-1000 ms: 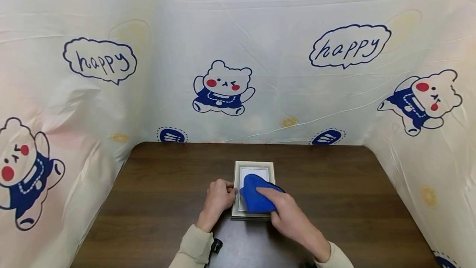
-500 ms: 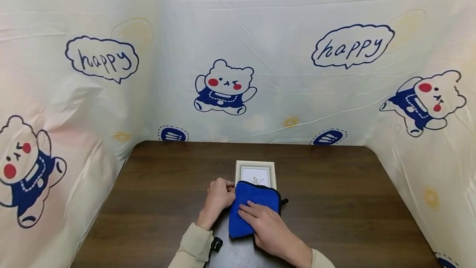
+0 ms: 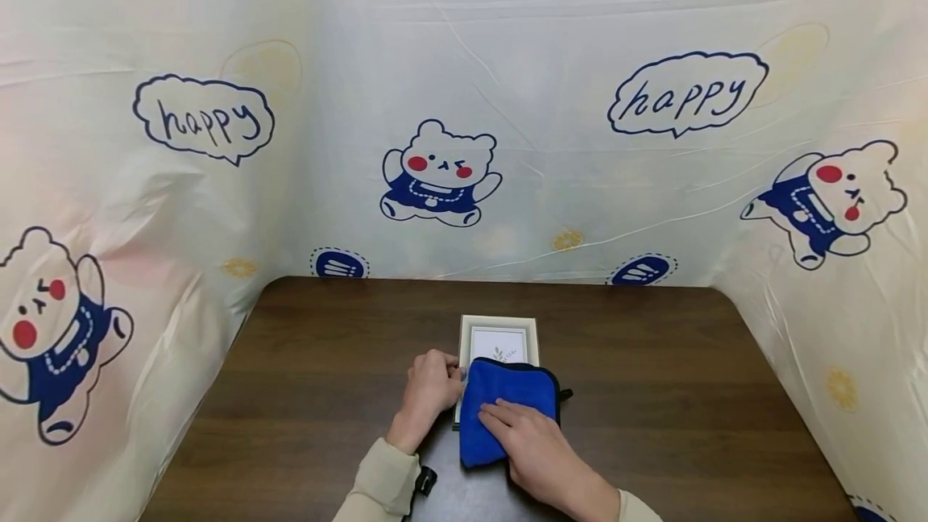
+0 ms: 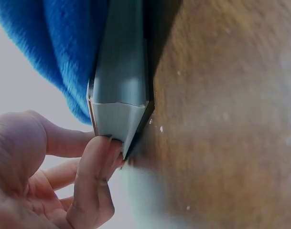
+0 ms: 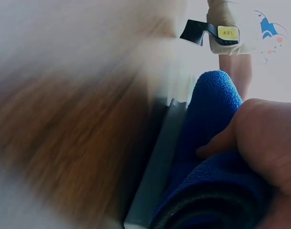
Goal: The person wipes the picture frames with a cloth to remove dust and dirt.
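Observation:
A pale picture frame (image 3: 497, 323) with a small leafy sprig print lies flat on the table. Over its lower part is a blue cloth (image 3: 500, 381) with black edging and a small black loop at the right. My right hand (image 3: 536, 449) lies on the cloth with its fingers stretched out, pressing it; its thumb digs into the cloth (image 5: 214, 98) in the right wrist view. At the frame's left edge, my left hand (image 3: 431, 385) pinches the frame. In the left wrist view its thumb and curled fingers meet at the frame's end (image 4: 119, 117), with the cloth draped alongside.
The brown wooden table (image 3: 326, 345) extends around the frame on all sides. Behind and beside it hangs a pale curtain (image 3: 551, 103) printed with bears and "happy" bubbles. A dark wrist strap (image 3: 425, 480) sits by the left sleeve.
My right hand and the cloth slid from the frame's middle down toward its near end, then slightly right, uncovering the sprig print. The cloth lies flatter now. My left hand stays at the frame's edge.

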A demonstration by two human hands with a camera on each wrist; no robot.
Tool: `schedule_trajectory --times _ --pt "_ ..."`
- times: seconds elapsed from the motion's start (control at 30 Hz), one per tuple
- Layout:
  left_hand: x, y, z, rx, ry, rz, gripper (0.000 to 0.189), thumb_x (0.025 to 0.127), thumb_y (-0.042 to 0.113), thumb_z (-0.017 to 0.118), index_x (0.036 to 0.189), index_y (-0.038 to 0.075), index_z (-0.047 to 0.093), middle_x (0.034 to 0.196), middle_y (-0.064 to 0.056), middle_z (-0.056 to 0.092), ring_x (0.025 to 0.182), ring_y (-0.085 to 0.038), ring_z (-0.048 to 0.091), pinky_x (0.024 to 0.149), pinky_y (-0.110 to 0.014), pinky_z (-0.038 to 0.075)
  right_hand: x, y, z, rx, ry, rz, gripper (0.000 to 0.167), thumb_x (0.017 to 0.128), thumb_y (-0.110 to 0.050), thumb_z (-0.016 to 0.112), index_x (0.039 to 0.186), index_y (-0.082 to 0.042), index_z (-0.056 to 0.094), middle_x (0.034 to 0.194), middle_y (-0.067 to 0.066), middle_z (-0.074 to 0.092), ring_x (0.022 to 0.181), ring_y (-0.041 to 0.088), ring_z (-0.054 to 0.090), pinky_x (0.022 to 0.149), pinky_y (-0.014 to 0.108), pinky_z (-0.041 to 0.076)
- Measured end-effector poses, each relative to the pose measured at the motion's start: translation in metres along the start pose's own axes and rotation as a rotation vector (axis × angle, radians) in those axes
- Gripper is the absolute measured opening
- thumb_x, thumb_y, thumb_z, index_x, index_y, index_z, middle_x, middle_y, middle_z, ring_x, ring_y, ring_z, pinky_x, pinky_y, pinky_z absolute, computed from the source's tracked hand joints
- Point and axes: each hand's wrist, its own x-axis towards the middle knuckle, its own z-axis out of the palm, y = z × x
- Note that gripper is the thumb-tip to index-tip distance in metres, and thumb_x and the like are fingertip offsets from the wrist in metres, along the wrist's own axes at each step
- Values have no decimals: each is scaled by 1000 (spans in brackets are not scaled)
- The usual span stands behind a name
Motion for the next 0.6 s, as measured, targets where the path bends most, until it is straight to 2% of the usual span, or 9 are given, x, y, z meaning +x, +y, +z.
schedule_trajectory --times 0.23,0.6 --pt "1 -1 1 10 8 20 17 94 17 78 108 12 85 86 4 76 84 -24 71 76 -47 58 -12 6 -1 -61 34 29 58 82 2 77 138 -10 70 141 6 70 131 28 67 106 46 55" --pt "0 0 1 12 11 9 16 95 20 78 107 14 86 89 4 76 84 -23 69 77 -45 57 -32 19 -2 -132 123 66 48 81 0 79 128 -12 75 131 4 75 128 28 67 103 49 56"
